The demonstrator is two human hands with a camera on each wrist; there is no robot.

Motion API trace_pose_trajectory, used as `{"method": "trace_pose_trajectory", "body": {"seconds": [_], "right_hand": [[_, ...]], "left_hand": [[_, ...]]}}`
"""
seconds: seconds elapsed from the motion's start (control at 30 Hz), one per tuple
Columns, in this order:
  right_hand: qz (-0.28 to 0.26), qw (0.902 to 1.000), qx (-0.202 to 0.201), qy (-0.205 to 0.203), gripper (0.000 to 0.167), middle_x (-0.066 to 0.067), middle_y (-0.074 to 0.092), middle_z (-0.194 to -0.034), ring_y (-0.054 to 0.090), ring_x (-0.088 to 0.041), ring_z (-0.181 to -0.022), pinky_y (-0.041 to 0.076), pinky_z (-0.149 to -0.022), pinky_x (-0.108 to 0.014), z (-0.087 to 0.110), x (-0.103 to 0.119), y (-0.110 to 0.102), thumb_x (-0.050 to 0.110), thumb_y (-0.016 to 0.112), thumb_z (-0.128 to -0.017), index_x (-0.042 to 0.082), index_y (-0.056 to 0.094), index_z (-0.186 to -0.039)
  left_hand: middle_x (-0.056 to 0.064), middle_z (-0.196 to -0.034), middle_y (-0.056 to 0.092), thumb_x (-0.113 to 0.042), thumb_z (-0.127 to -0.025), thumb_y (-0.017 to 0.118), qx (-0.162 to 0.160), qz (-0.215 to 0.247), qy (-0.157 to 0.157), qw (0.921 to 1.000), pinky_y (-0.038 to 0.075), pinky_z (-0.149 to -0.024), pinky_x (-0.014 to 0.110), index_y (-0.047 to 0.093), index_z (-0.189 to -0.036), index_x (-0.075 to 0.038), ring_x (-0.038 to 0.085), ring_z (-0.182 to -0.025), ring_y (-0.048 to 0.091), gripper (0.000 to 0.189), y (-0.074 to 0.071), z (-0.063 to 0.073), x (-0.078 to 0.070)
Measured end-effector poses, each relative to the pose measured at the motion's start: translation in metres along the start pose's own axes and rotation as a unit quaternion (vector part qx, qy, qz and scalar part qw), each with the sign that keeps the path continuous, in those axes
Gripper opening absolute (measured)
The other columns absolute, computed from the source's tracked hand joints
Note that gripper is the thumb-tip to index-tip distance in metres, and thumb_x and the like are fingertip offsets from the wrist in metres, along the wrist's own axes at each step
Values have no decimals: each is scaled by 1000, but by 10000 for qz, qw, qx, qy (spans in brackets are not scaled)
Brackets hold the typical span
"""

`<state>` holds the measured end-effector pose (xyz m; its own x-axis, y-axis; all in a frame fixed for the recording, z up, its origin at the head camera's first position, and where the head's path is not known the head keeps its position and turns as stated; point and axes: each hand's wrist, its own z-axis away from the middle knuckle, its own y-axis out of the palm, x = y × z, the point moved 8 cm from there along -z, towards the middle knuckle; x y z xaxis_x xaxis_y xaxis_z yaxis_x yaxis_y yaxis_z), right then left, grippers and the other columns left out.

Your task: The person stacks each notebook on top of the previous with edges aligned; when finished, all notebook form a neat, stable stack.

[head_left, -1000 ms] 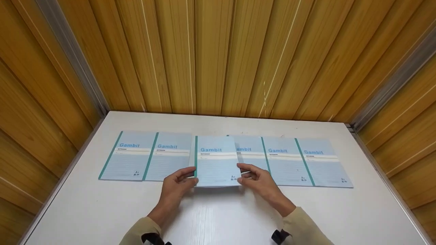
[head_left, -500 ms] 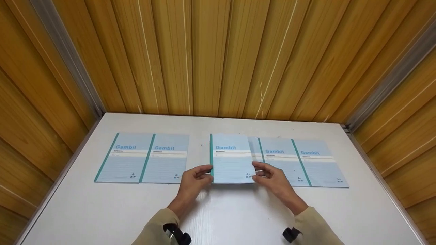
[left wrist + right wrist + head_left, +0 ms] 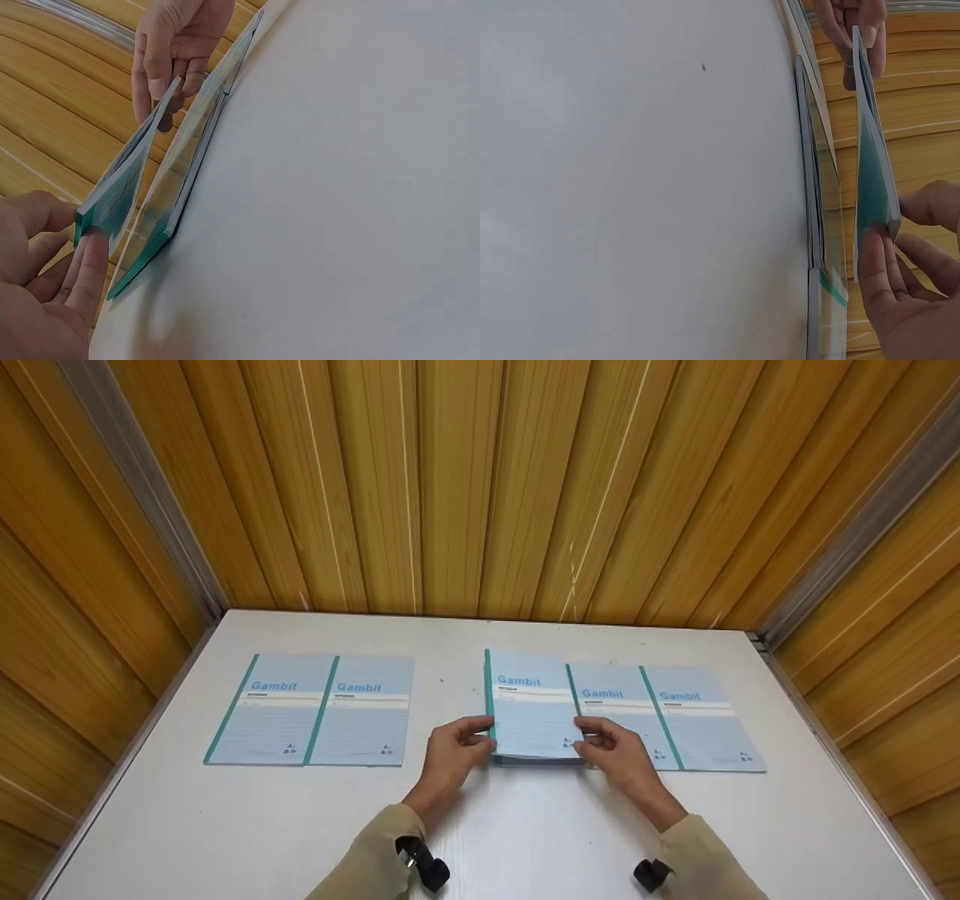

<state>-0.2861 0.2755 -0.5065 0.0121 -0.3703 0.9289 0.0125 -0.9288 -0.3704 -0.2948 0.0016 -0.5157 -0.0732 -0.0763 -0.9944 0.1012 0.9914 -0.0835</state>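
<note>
"What are your hands doing?"

"Both are pinching the same light-blue Gambit notebook (image 3: 534,709). My left hand (image 3: 454,750) has the teal spine edge between thumb and fingers, and my right hand (image 3: 619,750) has the opposite long edge the same way. Both grips are low, towards the near corners."

"Is it resting on anything?"

"I'm holding it up. Both wrist views show a gap under it, with one cover sagging a little from the pages. A lower notebook (image 3: 174,180) lies beneath on the white table (image 3: 480,840), and from the head view its near edge peeps out below the one I hold."

"How much room is there on the right?"

"Not much. The next notebook (image 3: 615,712) starts right at that edge, and my right hand hides part of it. The far-right notebook (image 3: 701,727) follows just beside it."

"And on the left?"

"More. A stretch of white tabletop separates my left hand from the inner left notebook (image 3: 365,724), which sits edge to edge with the far-left notebook (image 3: 274,727)."

"Front and back?"

"Nearest me there's a wide span of tabletop, under my sleeves (image 3: 375,847). Behind the notebooks it's only a strip, ending at the wood-grain wall (image 3: 457,495)."
</note>
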Motion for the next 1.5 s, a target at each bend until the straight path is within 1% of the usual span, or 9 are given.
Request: {"method": "trace_pose_trajectory", "body": {"seconds": [0.17,0.37,0.5,0.7,0.77,0.9,1.23,1.37,1.5], "right_hand": [[231,9997,-76,73,37,-12,70,-127,67,-23,-107,57,-80,-22,-1,-6,-3,4,75,-98,1,70,-135],[445,9989,-111,40,37,-13,69,-132,66,-26,-112,56,-82,-20,-1,-9,-6,4,73,-99,0,69,-135],[620,9980,-109,5,36,-13,69,-131,66,-26,-112,56,-82,-20,0,-9,-7,4,73,-99,1,69,-135],[902,9959,-113,27,36,-8,70,-118,64,-23,-105,55,-79,-22,1,-12,-7,4,74,-98,2,70,-134],[938,9955,-127,-4,35,-7,71,-113,64,-22,-102,55,-77,-23,1,-12,-7,4,74,-98,2,71,-132],[961,9952,-150,-95,34,-7,71,-107,66,-22,-99,56,-76,-24,2,-11,-7,3,75,-97,0,71,-130],[1065,9941,-184,-2,37,-8,72,-109,66,-22,-100,56,-77,-24,3,-11,-4,4,77,-95,0,71,-131],[1107,9936,-219,50,40,-8,71,-108,66,-23,-100,55,-77,-23,3,-11,-4,3,78,-94,0,70,-133],[1125,9934,-231,-13,38,-9,71,-108,66,-24,-101,55,-78,-24,3,-10,-3,3,78,-94,0,71,-131]], "left_hand": [[11,-127,74,5,-93,74,-6,-72,-177,9998,60,-90,29,74,-128,-1,19,-104,74,36,8,-4,6],[11,-125,74,6,-93,74,89,-196,-199,9996,61,-90,29,74,-128,-1,19,-104,74,36,15,-6,11],[11,-123,75,6,-93,75,161,-403,-140,9990,61,-89,29,75,-127,0,18,-102,74,34,18,-5,12],[10,-120,76,6,-93,75,158,-779,-23,9968,61,-90,30,75,-128,0,16,-101,73,35,20,-4,9],[12,-119,76,6,-93,75,139,-914,111,9957,61,-90,32,74,-127,2,18,-102,74,35,21,-4,7],[15,-119,76,7,-93,75,99,-1157,267,9929,61,-91,34,74,-126,5,21,-105,74,34,23,-3,6],[20,-127,73,9,-91,74,-21,-1418,428,9890,57,-100,41,75,-124,6,32,-123,68,33,25,2,3],[23,-130,71,10,-89,75,-39,-1516,509,9871,57,-101,42,76,-120,6,35,-126,66,32,26,3,2],[22,-128,72,10,-87,76,-12,-1542,469,9869,58,-99,40,77,-118,5,34,-124,67,31,26,3,3]]}}
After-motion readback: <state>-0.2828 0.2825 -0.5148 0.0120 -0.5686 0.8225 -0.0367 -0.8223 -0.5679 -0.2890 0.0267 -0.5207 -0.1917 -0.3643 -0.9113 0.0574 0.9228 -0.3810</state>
